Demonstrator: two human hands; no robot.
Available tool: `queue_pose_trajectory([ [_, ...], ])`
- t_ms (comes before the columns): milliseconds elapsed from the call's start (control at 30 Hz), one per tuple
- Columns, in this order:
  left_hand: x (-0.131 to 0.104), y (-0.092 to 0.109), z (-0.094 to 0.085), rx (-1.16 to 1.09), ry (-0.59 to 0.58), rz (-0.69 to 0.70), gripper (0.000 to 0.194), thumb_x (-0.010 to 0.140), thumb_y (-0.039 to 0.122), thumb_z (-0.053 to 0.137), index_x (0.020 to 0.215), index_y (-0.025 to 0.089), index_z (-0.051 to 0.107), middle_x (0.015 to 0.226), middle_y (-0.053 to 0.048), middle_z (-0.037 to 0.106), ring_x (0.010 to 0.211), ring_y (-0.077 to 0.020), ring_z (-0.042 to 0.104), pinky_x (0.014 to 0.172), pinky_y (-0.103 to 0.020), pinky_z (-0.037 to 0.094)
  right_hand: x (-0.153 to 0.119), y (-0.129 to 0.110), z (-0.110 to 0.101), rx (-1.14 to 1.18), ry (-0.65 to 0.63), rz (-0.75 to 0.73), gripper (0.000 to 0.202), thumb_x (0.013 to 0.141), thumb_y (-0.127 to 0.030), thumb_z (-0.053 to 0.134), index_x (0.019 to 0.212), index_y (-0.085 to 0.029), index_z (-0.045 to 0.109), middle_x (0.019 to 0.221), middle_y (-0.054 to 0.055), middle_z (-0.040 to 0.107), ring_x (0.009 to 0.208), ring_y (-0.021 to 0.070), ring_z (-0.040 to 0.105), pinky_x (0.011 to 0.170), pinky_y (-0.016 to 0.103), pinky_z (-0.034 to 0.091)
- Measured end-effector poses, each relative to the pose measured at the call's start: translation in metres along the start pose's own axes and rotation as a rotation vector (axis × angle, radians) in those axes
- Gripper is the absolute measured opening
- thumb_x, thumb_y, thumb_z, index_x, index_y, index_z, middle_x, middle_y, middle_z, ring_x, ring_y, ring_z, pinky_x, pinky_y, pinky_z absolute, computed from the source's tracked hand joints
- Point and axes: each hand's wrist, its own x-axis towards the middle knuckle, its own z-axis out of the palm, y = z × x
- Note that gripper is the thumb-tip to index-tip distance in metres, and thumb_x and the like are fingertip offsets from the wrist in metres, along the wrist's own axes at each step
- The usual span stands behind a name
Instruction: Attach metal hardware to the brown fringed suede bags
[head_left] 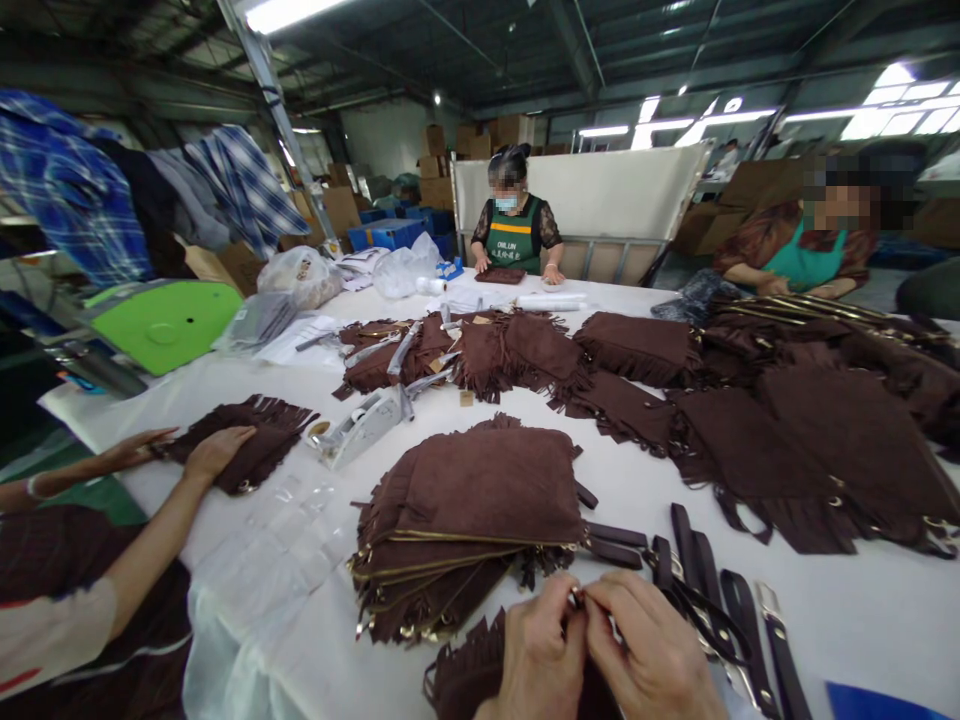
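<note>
Left hand (538, 655): fingers pinched together on a small metal fitting (576, 599), just in front of the stack of bags (472, 530); thumb and forefinger meet the other hand there.
Right hand (654, 655): closed in the same pinch from the opposite side, so both hands steady the fitting between them.
Fringed bag (469, 675): lies under both hands at the near edge of the tabletop (862, 600), close against the stack, likely so the fitting stays within reach.
Stack of bags: brown suede pieces piled flat with zip edges aligned, kept central for easy picking.
Straps (720, 590): several dark straps fan out to the right of the stack.
Tape dispenser (360, 425): sits beyond the stack, to its left.
Co-worker's hands (217, 450): press 1 fringed piece flat, left of the stack.
Seated people: 2 work across the tabletop, well beyond the stack.
</note>
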Motion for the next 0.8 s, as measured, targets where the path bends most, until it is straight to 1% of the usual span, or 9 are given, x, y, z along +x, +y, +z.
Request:
queue_pose_trajectory([
  [133, -0.001, 0.004, 0.000, -0.055, -0.002, -0.013, 0.015, 0.076, 0.030, 0.041, 0.076, 0.020, 0.052, 0.058, 0.004, 0.044, 0.053, -0.0102, 0.037, 0.055, -0.022, 0.033, 0.000, -0.003, 0.004, 0.022, 0.058, 0.050, 0.010, 0.080, -0.010, 0.047, 0.079, -0.018, 0.053, 0.067, 0.002, 0.058, 0.063, 0.0129, 0.057, 0.059, 0.024, 0.048],
  [233, -0.001, 0.008, -0.001, -0.145, -0.029, -0.049, 0.013, 0.076, 0.029, 0.043, 0.075, 0.020, 0.052, 0.055, 0.006, 0.041, 0.051, -0.0089, 0.035, 0.053, -0.021, 0.031, 0.000, -0.004, 0.005, 0.084, 0.067, 0.140, 0.012, 0.081, -0.012, 0.046, 0.074, -0.019, 0.051, 0.064, -0.001, 0.056, 0.058, 0.0106, 0.056, 0.055, 0.021, 0.047],
  [367, 0.000, 0.010, -0.003, -0.212, -0.058, -0.107, 0.013, 0.076, 0.031, 0.046, 0.073, 0.019, 0.051, 0.051, 0.008, 0.038, 0.050, -0.0079, 0.032, 0.050, -0.021, 0.028, 0.000, -0.002, 0.004, 0.151, 0.036, 0.258, 0.014, 0.082, -0.016, 0.046, 0.070, -0.021, 0.050, 0.060, -0.003, 0.054, 0.050, 0.0088, 0.053, 0.048, 0.018, 0.045],
  [433, 0.000, 0.010, -0.002, -0.213, -0.060, -0.114, 0.012, 0.075, 0.030, 0.047, 0.073, 0.018, 0.050, 0.050, 0.009, 0.037, 0.049, -0.0079, 0.031, 0.050, -0.021, 0.028, 0.000, -0.002, 0.003, 0.187, 0.011, 0.277, 0.014, 0.083, -0.017, 0.045, 0.071, -0.021, 0.051, 0.061, -0.002, 0.055, 0.053, 0.0096, 0.055, 0.050, 0.019, 0.047],
  [500, 0.000, 0.008, -0.001, -0.201, -0.049, -0.094, 0.012, 0.076, 0.029, 0.045, 0.075, 0.019, 0.051, 0.051, 0.009, 0.038, 0.050, -0.0079, 0.033, 0.051, -0.021, 0.029, 0.000, -0.004, 0.002, 0.232, -0.008, 0.268, 0.012, 0.085, -0.018, 0.044, 0.079, -0.021, 0.054, 0.070, 0.001, 0.059, 0.063, 0.0117, 0.059, 0.058, 0.020, 0.050],
  [567, -0.002, 0.006, 0.001, -0.186, -0.023, -0.052, 0.013, 0.077, 0.028, 0.044, 0.078, 0.019, 0.053, 0.054, 0.007, 0.043, 0.051, -0.0081, 0.037, 0.052, -0.020, 0.032, 0.000, -0.006, 0.000, 0.269, -0.021, 0.239, 0.014, 0.086, -0.018, 0.043, 0.090, -0.021, 0.056, 0.079, 0.003, 0.061, 0.074, 0.0137, 0.061, 0.067, 0.023, 0.052],
  [600, -0.003, 0.004, 0.002, -0.166, -0.003, -0.029, 0.014, 0.078, 0.028, 0.043, 0.078, 0.020, 0.053, 0.055, 0.006, 0.046, 0.051, -0.0084, 0.039, 0.052, -0.020, 0.033, 0.000, -0.007, 0.000, 0.282, -0.024, 0.228, 0.015, 0.085, -0.018, 0.044, 0.093, -0.021, 0.056, 0.082, 0.004, 0.061, 0.077, 0.0140, 0.061, 0.069, 0.023, 0.052],
  [700, -0.006, -0.003, 0.006, -0.034, 0.056, 0.049, 0.016, 0.080, 0.025, 0.039, 0.079, 0.021, 0.054, 0.059, 0.003, 0.055, 0.052, -0.0105, 0.046, 0.055, -0.022, 0.038, 0.000, -0.009, -0.002, 0.321, -0.040, 0.224, 0.016, 0.084, -0.016, 0.047, 0.094, -0.021, 0.058, 0.080, 0.003, 0.061, 0.075, 0.0131, 0.061, 0.068, 0.021, 0.052],
  [800, -0.007, -0.009, 0.007, 0.110, 0.086, 0.154, 0.017, 0.081, 0.021, 0.036, 0.079, 0.021, 0.053, 0.060, 0.000, 0.058, 0.054, -0.0127, 0.053, 0.056, -0.023, 0.041, 0.000, -0.008, -0.004, 0.387, -0.098, 0.259, 0.017, 0.085, -0.016, 0.046, 0.093, -0.022, 0.059, 0.079, 0.002, 0.060, 0.073, 0.0119, 0.060, 0.066, 0.020, 0.051],
])
